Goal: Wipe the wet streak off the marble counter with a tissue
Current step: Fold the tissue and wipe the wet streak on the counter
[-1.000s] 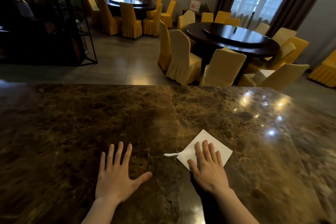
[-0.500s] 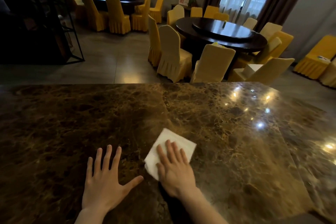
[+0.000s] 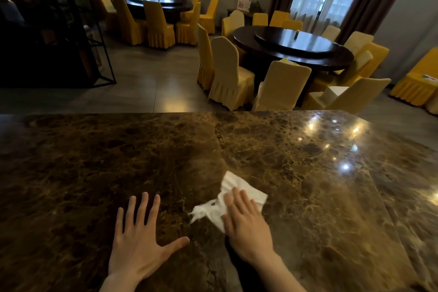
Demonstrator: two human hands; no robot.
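A white tissue (image 3: 237,191) lies on the brown marble counter (image 3: 94,161), crumpled and frayed at its left end. My right hand (image 3: 246,225) presses flat on the tissue's near half, fingers together. My left hand (image 3: 139,242) rests palm down on the bare marble to the left of it, fingers spread, holding nothing. No wet streak shows apart from the tissue's ragged, damp-looking left tip (image 3: 198,213).
The counter's far edge (image 3: 213,112) runs across the middle of the view. Beyond it stand round dark tables (image 3: 294,47) ringed by yellow-covered chairs (image 3: 227,73). A black metal shelf frame (image 3: 94,31) stands at the left. Ceiling lights glare on the counter's right part (image 3: 343,166).
My right hand slid the tissue left, then back rightward, and the tissue crumpled, its left end now frayed. My left hand stayed flat on the marble.
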